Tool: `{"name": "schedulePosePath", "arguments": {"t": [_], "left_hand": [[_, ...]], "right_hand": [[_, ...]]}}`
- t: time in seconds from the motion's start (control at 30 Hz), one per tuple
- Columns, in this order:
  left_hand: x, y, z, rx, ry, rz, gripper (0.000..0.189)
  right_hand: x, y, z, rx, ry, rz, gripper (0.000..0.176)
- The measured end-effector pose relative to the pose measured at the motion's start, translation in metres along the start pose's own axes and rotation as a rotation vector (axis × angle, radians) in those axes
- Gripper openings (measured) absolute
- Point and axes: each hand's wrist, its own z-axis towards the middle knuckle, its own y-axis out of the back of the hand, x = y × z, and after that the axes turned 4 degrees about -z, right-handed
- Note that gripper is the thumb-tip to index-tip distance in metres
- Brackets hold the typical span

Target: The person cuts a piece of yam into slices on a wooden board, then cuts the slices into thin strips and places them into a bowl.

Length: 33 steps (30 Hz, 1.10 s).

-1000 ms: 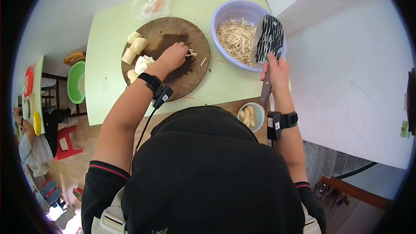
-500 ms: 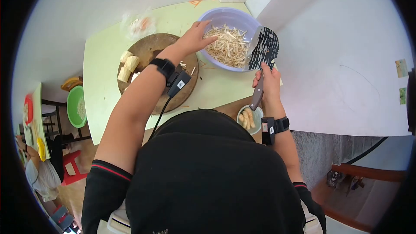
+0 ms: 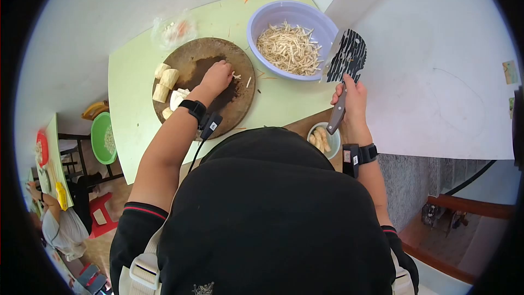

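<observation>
My right hand (image 3: 352, 101) is wrapped round the brown handle of a cleaver (image 3: 349, 54), whose dark patterned blade points up beside the rim of the purple basin (image 3: 254, 43). Pale shredded strips (image 3: 289, 49) lie heaped in that basin. On the round wooden chopping board (image 3: 191, 57), my left hand (image 3: 217, 76) rests with its fingers curled; what is under them, if anything, is hidden. A few loose strips (image 3: 249, 82) lie just right of those fingers. Peeled pale root chunks (image 3: 169, 78) and white cut slices (image 3: 178, 97) sit on the board's left side.
A clear plastic bag (image 3: 174, 30) lies behind the board on the pale green table (image 3: 131, 93). Below the table's front edge stands a bowl of peeled roots (image 3: 322, 139). At left are a green basin (image 3: 103, 136), a red stool (image 3: 102, 216) and another person (image 3: 65, 229).
My left hand has moved from over the purple basin down and left onto the chopping board, its fingers now curled. The right hand still holds the cleaver by the basin. The view has shifted slightly.
</observation>
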Motion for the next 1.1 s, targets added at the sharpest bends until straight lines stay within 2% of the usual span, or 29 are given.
{"name": "schedulePosePath", "arguments": {"t": [0.03, 0.1, 0.23, 0.3, 0.43, 0.67, 0.77, 0.83, 0.93, 1.1], "left_hand": [[0.000, -0.003, -0.001, 0.000, -0.001, 0.000, 0.013], [0.000, -0.005, 0.000, -0.147, -0.082, 0.065, 0.011], [-0.011, 0.000, 0.005, -0.094, 0.040, -0.116, 0.017], [-0.023, 0.002, 0.007, 0.004, 0.068, -0.234, 0.027], [-0.049, 0.001, -0.001, -0.051, 0.019, -0.062, 0.036], [-0.023, -0.018, 0.008, -0.068, 0.016, -0.095, 0.028], [-0.027, -0.015, 0.012, -0.071, -0.003, -0.114, 0.022], [-0.031, -0.013, 0.016, 0.002, 0.052, -0.092, 0.021], [-0.039, -0.012, 0.017, -0.022, -0.001, -0.098, 0.014], [-0.041, -0.016, 0.016, -0.025, 0.019, -0.084, 0.013]], "right_hand": [[0.000, 0.001, 0.000, 0.014, 0.006, 0.007, 0.020], [-0.001, 0.003, 0.000, 0.014, 0.008, 0.002, 0.020], [0.000, 0.002, -0.001, 0.021, -0.009, 0.004, 0.020], [0.000, 0.002, -0.003, 0.016, -0.013, -0.001, 0.020], [0.001, 0.004, -0.004, 0.024, -0.016, -0.015, 0.019], [-0.001, 0.006, -0.005, 0.034, -0.022, 0.001, 0.018], [0.001, 0.006, -0.007, 0.039, -0.020, 0.027, 0.019], [0.004, 0.004, -0.008, 0.021, -0.055, -0.015, 0.019], [0.001, 0.005, -0.007, 0.022, -0.043, -0.020, 0.019], [0.002, 0.008, -0.007, 0.038, -0.064, -0.007, 0.019]]}}
